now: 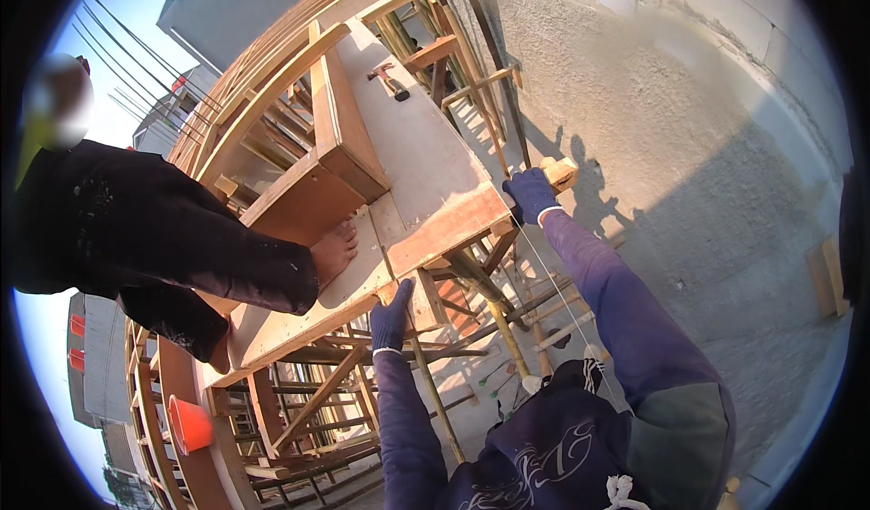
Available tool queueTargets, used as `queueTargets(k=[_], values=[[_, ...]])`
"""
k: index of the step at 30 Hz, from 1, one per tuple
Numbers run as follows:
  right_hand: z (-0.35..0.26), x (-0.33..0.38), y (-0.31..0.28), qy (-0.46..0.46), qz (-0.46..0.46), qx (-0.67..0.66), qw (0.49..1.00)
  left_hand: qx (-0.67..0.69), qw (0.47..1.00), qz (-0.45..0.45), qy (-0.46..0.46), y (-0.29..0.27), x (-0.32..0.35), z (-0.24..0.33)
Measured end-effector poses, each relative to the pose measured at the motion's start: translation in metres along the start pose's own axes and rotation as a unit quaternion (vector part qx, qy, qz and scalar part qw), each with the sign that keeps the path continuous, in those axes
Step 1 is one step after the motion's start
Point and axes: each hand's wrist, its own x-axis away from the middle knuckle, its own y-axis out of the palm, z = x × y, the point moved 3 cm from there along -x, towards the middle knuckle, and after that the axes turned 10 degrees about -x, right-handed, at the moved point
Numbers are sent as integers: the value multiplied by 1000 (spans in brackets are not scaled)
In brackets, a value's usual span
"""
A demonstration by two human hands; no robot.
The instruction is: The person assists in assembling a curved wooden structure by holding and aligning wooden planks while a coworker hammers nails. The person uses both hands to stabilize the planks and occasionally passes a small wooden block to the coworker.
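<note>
Left hand [391, 315], in a dark blue glove, was clamped on the lower edge of the wooden formwork [426, 161], fingers curled over a plank end; grip clenched on wood. Below and behind that grip: bamboo and timber props [435, 392] crossing under the formwork.

Right hand [530, 194], same glove, sat farther up at the formwork's right corner. Grip closed around a small wooden block [559, 173], which stuck out just beyond the fingers against the corner. A thin string [562, 297] ran from that grip back down toward the person's torso.

Right of the right grip: rough grey plastered wall [689, 147], the arm's shadow on it.

Left of both grips: another person's bare foot [333, 252] stood on the formwork board, with dark trousers above it. Well below the left grip, an orange bucket [190, 424] among the props.

Beyond the right grip, farther along the flat top of the formwork, a hammer [388, 79] lay on its own, well apart from both hands.
</note>
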Motion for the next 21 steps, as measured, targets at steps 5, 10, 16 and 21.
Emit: queueTargets(k=[5, 10, 16, 21], values=[[-1, -3, 3, -10, -8, 18, 1000, -19, 1000, 13, 17, 1, -15, -11], [8, -4, -8, -37, -45, -22, 998, 0, 1000, -28, -6, 1, -5, -5], [-65, 7, -124, -166, -56, -88, 981, -20, 1000, -11, 17, 0, 0, 9], [-256, 94, -232, -467, -86, -108, 874, -29, 999, -43, 3, 6, -22, -21]])
